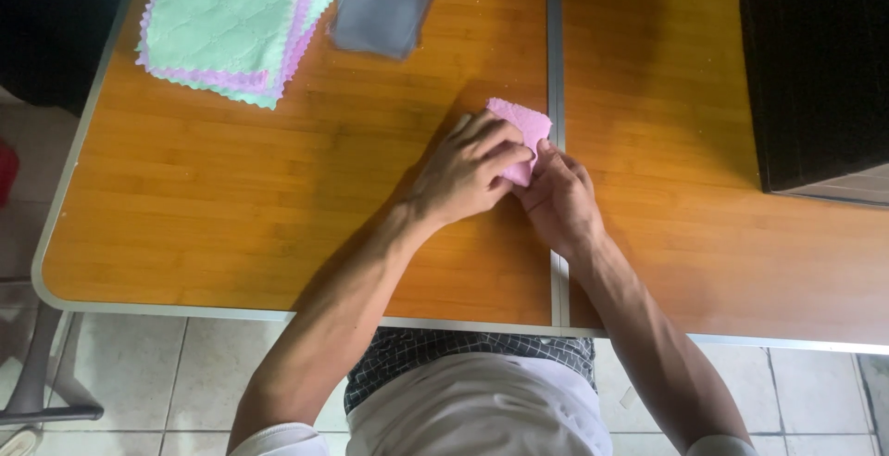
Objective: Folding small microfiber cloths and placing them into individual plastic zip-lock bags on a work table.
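Note:
A small pink cloth [521,125], folded into a thick square, lies on the orange wooden table [278,215] next to its metal centre seam. My left hand [468,167] presses down over the cloth's left part with fingers curled onto it. My right hand [558,201] pinches the cloth's lower right corner from below. Both hands hide much of the cloth.
A stack of mint-green and pink cloths [231,21] sits at the table's far left corner. A grey cloth pile [381,7] lies beside it. A dark box [820,67] stands at the right. Tiled floor [139,382] shows below the table's near edge.

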